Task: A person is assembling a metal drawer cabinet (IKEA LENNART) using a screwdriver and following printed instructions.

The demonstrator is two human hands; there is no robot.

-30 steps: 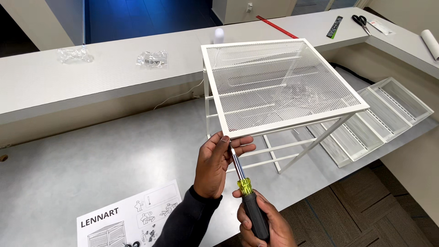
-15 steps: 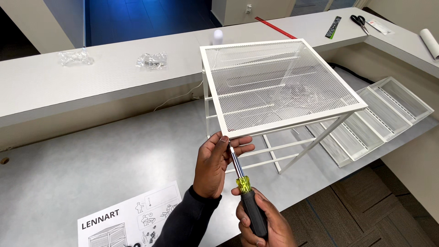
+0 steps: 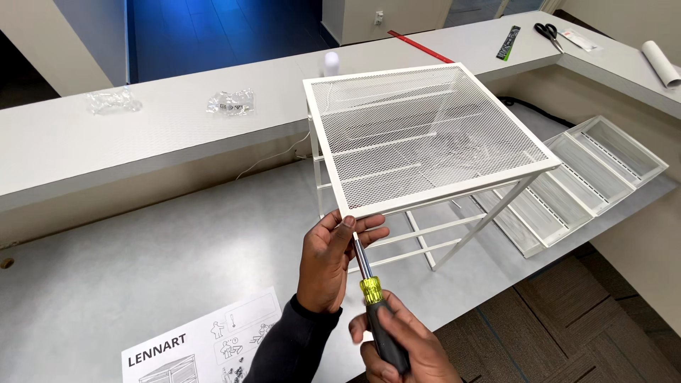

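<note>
Head view: right hand [image 3: 401,347] wraps the screwdriver [image 3: 376,312]; left hand [image 3: 330,262] pinches its slippery shaft beneath the light, stiff mesh frame [image 3: 425,135].

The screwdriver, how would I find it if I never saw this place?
Start at the big white frame with the mesh top standing on the grey table. Go to its near front corner, where the left hand steadies a metal shaft pointing up under the rim. That is the screwdriver, gripped by the right hand; nothing else here has its yellow collar and black handle.
</note>
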